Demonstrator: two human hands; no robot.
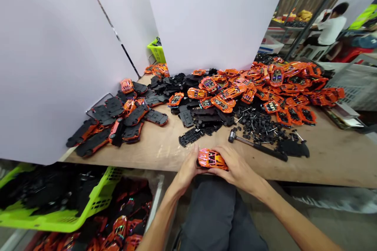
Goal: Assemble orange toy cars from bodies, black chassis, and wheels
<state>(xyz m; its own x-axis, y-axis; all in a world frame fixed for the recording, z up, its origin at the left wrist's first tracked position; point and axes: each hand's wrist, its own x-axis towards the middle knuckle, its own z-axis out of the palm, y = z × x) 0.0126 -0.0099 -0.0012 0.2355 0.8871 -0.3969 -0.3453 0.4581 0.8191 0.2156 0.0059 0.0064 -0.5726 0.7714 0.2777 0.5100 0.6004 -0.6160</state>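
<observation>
Wooden workbench (332, 153), heaped orange car shells (277, 77), black chassis (136, 114), left hand (185, 166) and right hand (237, 168) gripping one shell (212, 159)

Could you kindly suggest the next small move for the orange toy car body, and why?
I would probably turn the orange toy car body over between the left hand and right hand: its underside is hidden, and a loose black chassis lies just ahead on the table.
</observation>
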